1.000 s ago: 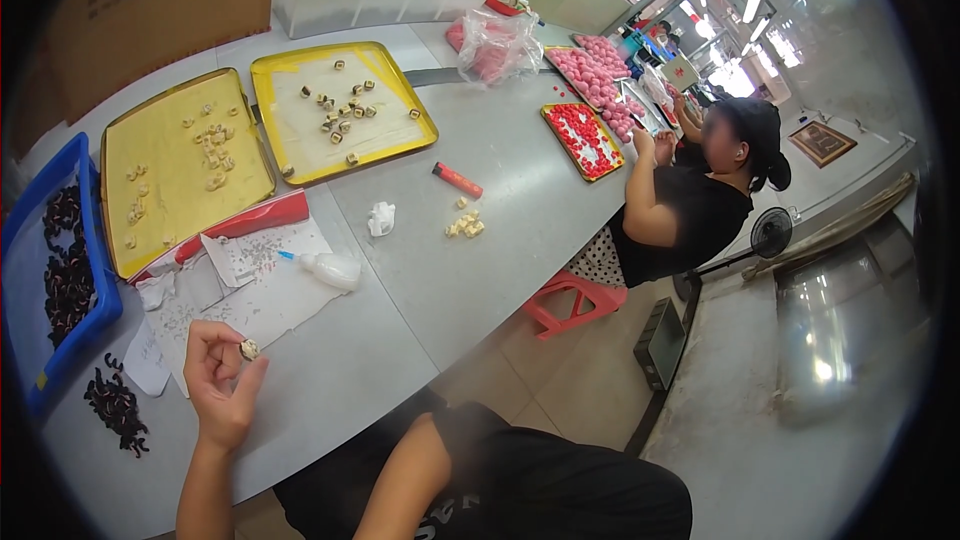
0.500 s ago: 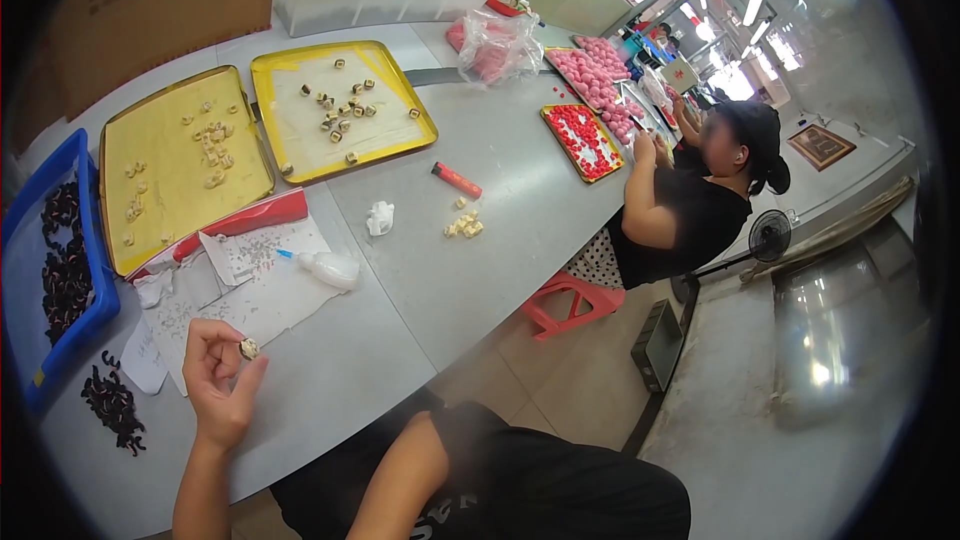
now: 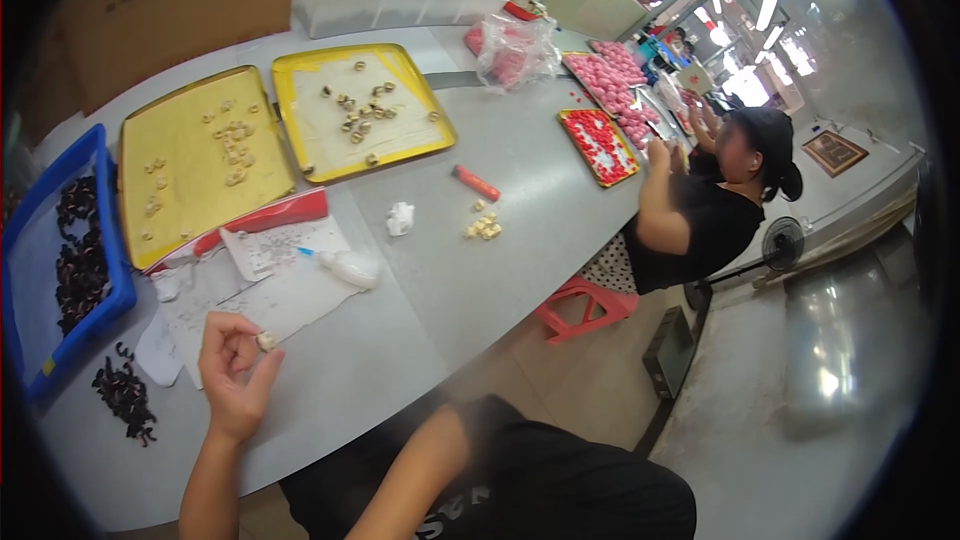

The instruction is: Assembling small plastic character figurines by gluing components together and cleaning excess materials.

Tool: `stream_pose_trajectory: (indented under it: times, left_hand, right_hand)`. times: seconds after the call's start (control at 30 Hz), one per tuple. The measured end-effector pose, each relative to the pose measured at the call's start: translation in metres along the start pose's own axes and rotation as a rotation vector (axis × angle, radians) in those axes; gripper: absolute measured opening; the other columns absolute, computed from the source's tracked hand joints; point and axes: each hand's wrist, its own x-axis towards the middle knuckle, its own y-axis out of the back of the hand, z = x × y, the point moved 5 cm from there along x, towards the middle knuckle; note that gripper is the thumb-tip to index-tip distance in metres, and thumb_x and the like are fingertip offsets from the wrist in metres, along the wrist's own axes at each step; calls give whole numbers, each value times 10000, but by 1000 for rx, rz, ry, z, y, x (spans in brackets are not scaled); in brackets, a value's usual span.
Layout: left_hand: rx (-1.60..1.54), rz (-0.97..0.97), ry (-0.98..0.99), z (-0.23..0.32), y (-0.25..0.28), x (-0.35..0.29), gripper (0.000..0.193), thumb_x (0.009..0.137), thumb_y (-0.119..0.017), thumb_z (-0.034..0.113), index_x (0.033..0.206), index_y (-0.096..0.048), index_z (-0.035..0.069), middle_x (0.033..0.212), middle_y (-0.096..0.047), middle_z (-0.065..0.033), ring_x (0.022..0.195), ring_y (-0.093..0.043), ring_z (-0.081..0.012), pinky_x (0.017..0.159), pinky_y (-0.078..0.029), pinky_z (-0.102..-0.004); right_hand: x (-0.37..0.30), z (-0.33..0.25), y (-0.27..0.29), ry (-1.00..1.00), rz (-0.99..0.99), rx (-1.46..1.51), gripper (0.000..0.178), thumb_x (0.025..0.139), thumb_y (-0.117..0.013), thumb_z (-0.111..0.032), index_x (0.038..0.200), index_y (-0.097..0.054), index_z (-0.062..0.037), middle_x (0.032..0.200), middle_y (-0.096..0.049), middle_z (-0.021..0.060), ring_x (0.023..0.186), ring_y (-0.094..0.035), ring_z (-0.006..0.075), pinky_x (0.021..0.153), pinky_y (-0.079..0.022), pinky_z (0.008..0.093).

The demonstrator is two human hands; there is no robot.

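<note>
My left hand is raised over the near left part of the grey table. Its thumb and curled fingers pinch a small cream-coloured piece, whose exact kind I cannot make out. Part of my other arm crosses the lower edge, with its hand outside the picture. Beyond my left hand, a white squeeze bottle with a blue tip lies on a sheet of paper strewn with small dark bits. Similar small pieces sit on a yellow tray and on a yellow-rimmed tray.
At left stands a blue crate of dark curled pieces, with a loose pile nearby. A red tube, cream pieces and crumpled tissue lie mid-table. A co-worker sits at right by trays of red and pink pieces.
The view has shifted slightly, so the table things appear farther right. My left hand has turned a little, still pinching the small piece. The co-worker's arms have moved slightly.
</note>
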Motion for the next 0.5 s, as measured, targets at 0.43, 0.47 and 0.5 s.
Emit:
stream_pose_trajectory:
  times: [0.43,0.47,0.5]
  left_hand:
    - [215,182,-257,10,11,-8,300,661,-681,0,874,-479,63,583,-386,35,475,-278,-37,438,-215,-202]
    - [235,169,-252,11,11,-9,309,673,-670,-11,888,-461,60,614,-380,39,500,-263,-30,459,-209,-183]
    - [254,157,-246,11,10,-9,317,684,-659,-23,902,-443,58,646,-374,43,525,-248,-23,479,-204,-165]
  right_hand:
    - [-73,-176,109,-95,774,-1523,198,890,-399,-108,928,-549,14,892,-554,97,872,-511,170,809,-392,286]
    - [-77,-172,119,-239,823,-1499,200,888,-409,-121,953,-548,5,923,-548,82,902,-498,152,832,-378,280]
    - [-83,-168,129,-384,871,-1471,206,886,-419,-135,979,-547,-3,953,-542,67,933,-484,134,855,-364,274]
